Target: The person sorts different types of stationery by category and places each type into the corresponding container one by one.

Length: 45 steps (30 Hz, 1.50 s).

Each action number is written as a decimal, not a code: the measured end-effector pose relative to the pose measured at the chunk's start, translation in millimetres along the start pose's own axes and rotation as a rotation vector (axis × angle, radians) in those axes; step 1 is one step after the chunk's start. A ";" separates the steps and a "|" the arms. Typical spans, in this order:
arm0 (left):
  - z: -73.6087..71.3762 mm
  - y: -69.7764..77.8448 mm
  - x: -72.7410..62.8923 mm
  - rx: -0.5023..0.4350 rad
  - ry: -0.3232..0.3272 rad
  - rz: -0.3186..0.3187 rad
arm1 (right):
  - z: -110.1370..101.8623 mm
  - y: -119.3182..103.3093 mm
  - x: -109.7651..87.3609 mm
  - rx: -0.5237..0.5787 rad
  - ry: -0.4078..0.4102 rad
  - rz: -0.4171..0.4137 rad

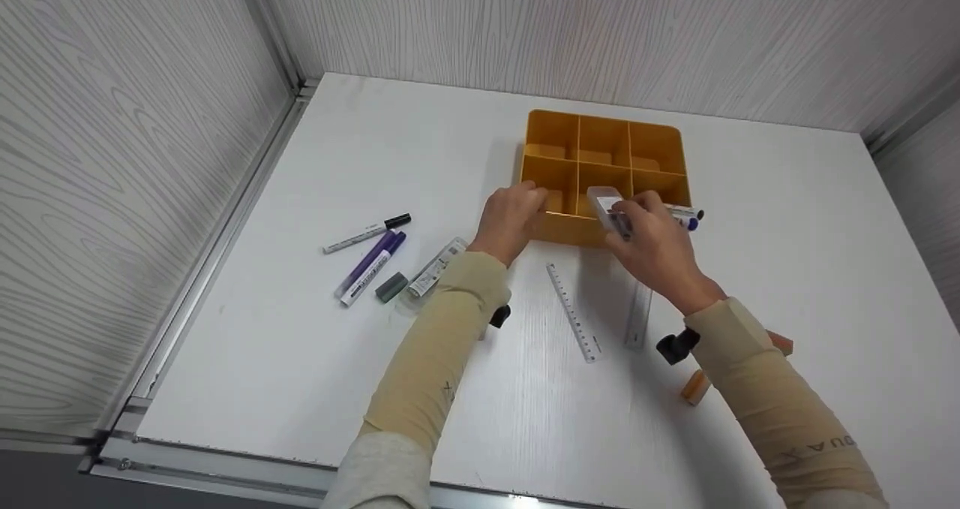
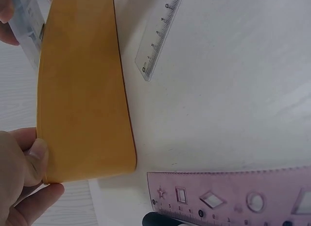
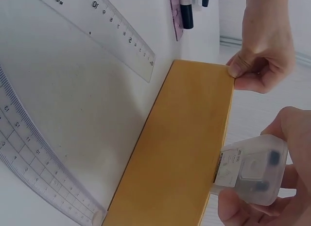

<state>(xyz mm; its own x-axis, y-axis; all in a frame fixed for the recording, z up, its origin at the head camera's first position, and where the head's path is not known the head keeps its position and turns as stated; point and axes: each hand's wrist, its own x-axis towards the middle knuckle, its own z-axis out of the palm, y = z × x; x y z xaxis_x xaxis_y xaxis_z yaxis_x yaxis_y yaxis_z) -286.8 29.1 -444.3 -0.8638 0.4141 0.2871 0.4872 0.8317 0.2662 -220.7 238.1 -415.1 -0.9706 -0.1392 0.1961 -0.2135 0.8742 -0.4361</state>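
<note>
An orange box [image 1: 566, 229] with six compartments stands on the white table. My left hand [image 1: 511, 220] pinches its front left corner, thumb on the outer wall in the left wrist view. Over the front middle compartment, my right hand [image 1: 656, 242] grips a small clear plastic case [image 3: 252, 170] with a white label. The case is tilted across the box's front rim, and dark bits show inside it. Beyond my right hand, white markers with black and blue caps [image 1: 691, 224] poke out at the box's right side; their other ends are hidden.
Before the box lie a clear ruler [image 1: 574, 314] and a curved clear measuring piece [image 3: 39, 163]. Leftward are a black-capped marker [image 1: 366, 236], a purple-capped marker [image 1: 364, 284], a purple stencil ruler [image 2: 233, 194], a green piece [image 1: 391, 287] and a labelled clear packet [image 1: 437, 269]. Orange pieces [image 1: 696, 387] lie by my right forearm.
</note>
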 end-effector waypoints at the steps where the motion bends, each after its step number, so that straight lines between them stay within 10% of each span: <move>1: 0.1 0.1 0.2 0.002 -0.002 0.000 | 0.9 0.4 0.7 0.005 -0.004 0.012; 45: -1.0 1.5 -0.2 0.013 -0.010 -0.007 | 17.6 10.3 14.0 0.066 -0.121 0.108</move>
<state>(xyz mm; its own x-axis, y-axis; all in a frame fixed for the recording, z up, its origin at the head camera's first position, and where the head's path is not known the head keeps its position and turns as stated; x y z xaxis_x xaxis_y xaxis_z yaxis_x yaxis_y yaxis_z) -285.8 29.9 -443.1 -0.8686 0.4117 0.2758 0.4794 0.8393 0.2566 -238.5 236.9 -432.3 -0.9937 -0.1049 0.0394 -0.1103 0.8551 -0.5065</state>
